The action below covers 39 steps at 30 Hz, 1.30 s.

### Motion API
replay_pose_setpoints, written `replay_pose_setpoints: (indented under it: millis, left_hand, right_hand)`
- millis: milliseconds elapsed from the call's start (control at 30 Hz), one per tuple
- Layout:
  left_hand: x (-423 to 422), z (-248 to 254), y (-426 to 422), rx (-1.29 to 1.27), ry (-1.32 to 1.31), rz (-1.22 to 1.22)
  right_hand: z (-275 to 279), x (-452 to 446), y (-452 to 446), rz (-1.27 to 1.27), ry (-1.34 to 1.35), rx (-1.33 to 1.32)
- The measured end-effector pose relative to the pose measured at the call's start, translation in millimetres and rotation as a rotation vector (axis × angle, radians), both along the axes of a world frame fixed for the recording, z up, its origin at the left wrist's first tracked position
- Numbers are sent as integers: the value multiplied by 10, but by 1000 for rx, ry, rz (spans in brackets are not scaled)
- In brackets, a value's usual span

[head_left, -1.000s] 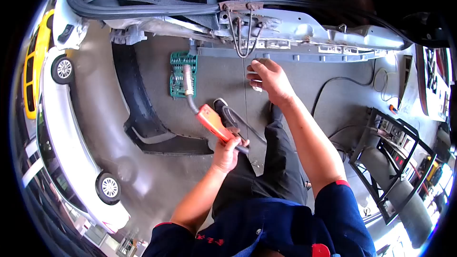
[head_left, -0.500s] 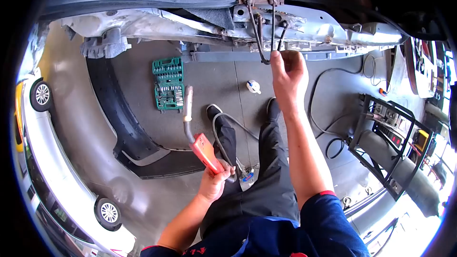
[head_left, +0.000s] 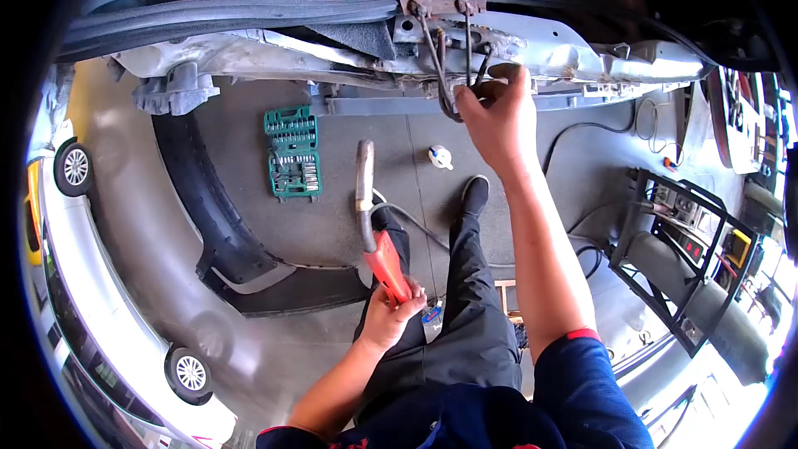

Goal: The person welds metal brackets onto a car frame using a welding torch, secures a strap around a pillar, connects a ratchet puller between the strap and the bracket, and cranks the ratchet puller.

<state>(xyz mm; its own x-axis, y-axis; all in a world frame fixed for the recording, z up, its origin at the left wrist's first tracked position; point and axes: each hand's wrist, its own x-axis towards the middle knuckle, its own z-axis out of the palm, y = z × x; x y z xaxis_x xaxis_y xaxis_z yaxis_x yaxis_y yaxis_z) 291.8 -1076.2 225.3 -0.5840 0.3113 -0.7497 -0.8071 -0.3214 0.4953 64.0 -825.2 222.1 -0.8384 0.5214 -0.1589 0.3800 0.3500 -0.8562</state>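
My left hand [head_left: 389, 316] is wrapped round the red handle of a welding torch [head_left: 384, 262], whose pale metal neck points up toward the car body. My right hand [head_left: 501, 120] is raised at the car's metal edge [head_left: 573, 58], with thumb and fingers closed on the lower part of bent metal rods [head_left: 467, 41]. These dark rods hang in loops from a rusty plate [head_left: 440, 5] on the edge. The exact contact of my fingertips is partly hidden.
An open green socket set [head_left: 293, 154] and a white round item [head_left: 440, 157] lie on the floor. A black bumper [head_left: 224, 233] is at the left, beyond it a white car [head_left: 116, 283]. At the right stands a black-framed cart [head_left: 690, 249] with a cylinder, near loose cables.
My right hand has moved up from below the rods and closed at them. My left hand still holds the torch, now tilted more upright and nearer the middle.
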Motion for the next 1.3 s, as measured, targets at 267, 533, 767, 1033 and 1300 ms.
replay_pose_setpoints:
  millis: [267,533,767,1033,1300]
  left_hand:
    - [-1036,232,350,-70,403,-274]
    - [-1987,14,991,-277,972,-397]
    - [-2047,-13,1141,-337,1012,-399]
    - [-2050,124,1222,-492,1092,-405]
    - [-1985,256,1187,-547,888,-378]
  right_hand:
    - [13,116,223,-97,45,-814]
    - [-116,593,112,61,94,-820]
    - [-243,733,250,240,196,-793]
    - [-183,700,219,106,178,-936]
    - [-51,776,325,16,93,-712]
